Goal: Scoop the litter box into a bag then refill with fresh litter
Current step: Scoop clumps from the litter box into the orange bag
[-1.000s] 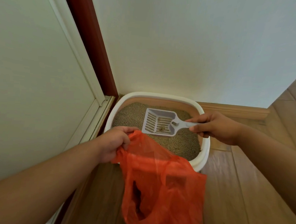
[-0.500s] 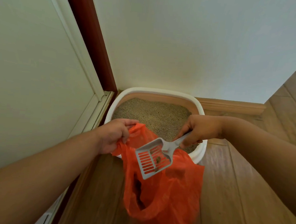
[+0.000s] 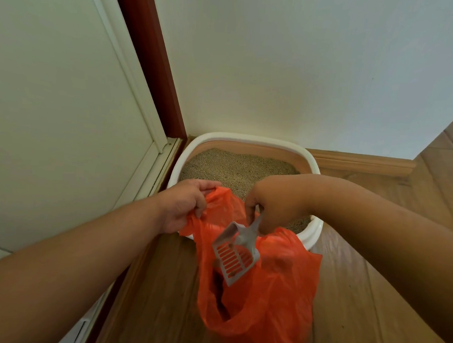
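Over the orange plastic bag (image 3: 273, 293), the right hand (image 3: 276, 203) grips the tilted litter scoop (image 3: 235, 254); the left hand (image 3: 185, 204) pinches the bag's rim.

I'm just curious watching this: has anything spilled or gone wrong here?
Nothing stands out. The left hand holds the bag open, the right hand tips the scoop into it, and no litter shows on the floor.

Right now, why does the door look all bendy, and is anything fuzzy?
Head view: the wide-angle lens curves the door frame and stretches both arms; the orange bag looks slightly smeared at its lower edge; the scoop stays fairly sharp; soft, even light, no glare.
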Demonstrator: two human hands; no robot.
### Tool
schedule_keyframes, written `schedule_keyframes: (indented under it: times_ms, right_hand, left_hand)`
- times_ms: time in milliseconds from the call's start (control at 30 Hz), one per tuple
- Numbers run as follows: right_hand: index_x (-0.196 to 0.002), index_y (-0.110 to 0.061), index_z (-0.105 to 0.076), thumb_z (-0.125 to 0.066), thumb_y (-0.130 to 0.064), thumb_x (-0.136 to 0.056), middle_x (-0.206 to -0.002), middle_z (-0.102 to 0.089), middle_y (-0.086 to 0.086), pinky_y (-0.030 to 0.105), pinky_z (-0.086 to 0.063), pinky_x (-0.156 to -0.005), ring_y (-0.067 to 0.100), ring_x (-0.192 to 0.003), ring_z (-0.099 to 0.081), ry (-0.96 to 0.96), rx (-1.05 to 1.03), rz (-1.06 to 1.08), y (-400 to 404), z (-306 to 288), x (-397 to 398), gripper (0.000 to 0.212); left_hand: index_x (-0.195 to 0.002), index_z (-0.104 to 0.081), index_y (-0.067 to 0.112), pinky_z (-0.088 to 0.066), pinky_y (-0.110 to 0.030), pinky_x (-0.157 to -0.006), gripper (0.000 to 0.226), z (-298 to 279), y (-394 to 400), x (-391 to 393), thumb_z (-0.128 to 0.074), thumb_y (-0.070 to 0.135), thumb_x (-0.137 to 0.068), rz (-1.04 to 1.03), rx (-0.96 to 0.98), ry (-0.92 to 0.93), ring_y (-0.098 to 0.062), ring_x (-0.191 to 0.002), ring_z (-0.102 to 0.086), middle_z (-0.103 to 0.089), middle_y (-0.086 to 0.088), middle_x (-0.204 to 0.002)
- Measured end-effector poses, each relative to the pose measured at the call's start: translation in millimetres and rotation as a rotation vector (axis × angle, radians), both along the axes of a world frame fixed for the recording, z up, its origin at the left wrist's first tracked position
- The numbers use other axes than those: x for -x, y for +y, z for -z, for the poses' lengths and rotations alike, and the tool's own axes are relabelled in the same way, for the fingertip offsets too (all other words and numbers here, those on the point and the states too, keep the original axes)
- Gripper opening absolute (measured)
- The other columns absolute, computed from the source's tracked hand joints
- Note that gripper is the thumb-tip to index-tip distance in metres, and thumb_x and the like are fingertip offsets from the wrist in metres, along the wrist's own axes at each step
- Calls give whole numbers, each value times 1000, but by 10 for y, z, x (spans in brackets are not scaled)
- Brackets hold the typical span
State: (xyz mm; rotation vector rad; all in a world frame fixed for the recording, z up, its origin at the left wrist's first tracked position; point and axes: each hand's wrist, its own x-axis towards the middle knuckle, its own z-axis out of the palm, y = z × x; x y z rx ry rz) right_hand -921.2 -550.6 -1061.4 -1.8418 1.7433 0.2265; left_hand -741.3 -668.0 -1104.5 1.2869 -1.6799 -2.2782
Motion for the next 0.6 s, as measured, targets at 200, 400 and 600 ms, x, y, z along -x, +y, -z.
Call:
schedule_keyframes:
  times_ms: [200,400,600]
  right_hand:
    - [-101,-33,-76,-80,-32,-76,-81,-75,-6,27,-53,-63,11,-73,-69,-30,14,-7,19,-53,3,25]
    - [-96,-34,-77,-80,-25,-75,-78,-75,-4,29,-52,-63,14,-69,-70,-91,-9,90,24,-69,191,23]
    - [-95,-33,-78,-79,-23,-75,-77,-75,-5,24,-49,-59,5,-60,-63,-108,-20,114,54,-50,261,22]
  left_hand:
    - [-138,-58,8,-47,-22,-43,89,1,1,19,-24,-35,-69,1,5,11,-15,-60,-68,-64,-19,-114]
    - [-137,-58,6,-48,-22,-40,85,-40,23,31,-22,-35,-72,-2,-27,18,-13,-56,-70,-66,-16,-104]
    - [-138,-58,6,-48,-22,-40,86,-52,21,34,-22,-35,-72,-7,-19,7,-13,-52,-68,-63,-19,-110]
